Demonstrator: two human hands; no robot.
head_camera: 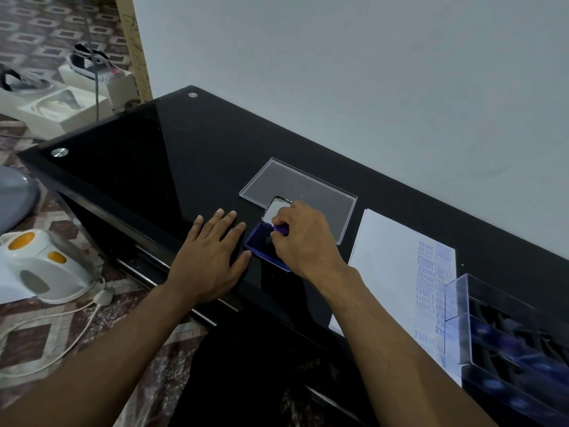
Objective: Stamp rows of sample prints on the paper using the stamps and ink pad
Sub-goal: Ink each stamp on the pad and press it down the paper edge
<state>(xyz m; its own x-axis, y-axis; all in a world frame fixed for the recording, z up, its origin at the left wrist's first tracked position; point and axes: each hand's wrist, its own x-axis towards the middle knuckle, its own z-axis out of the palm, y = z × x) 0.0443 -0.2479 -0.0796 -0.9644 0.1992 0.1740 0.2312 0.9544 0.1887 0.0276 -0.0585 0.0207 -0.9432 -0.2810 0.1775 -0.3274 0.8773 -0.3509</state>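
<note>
An open blue ink pad (261,243) lies on the black glass table (160,167), its metal lid (275,209) tilted up behind it. My right hand (303,238) grips a small purple stamp (281,230) and holds it down on the pad. My left hand (212,257) lies flat on the table, fingers straight, its fingertips touching the pad's left edge. To the right lies the white paper (391,272), with rows of blue prints along its right side.
A clear plastic lid (308,186) lies flat behind the ink pad. A clear stamp box (517,349) holding several stamps stands at the right, over the paper's edge. The wall runs close behind the table. A white kettle (46,266) sits on the floor at left.
</note>
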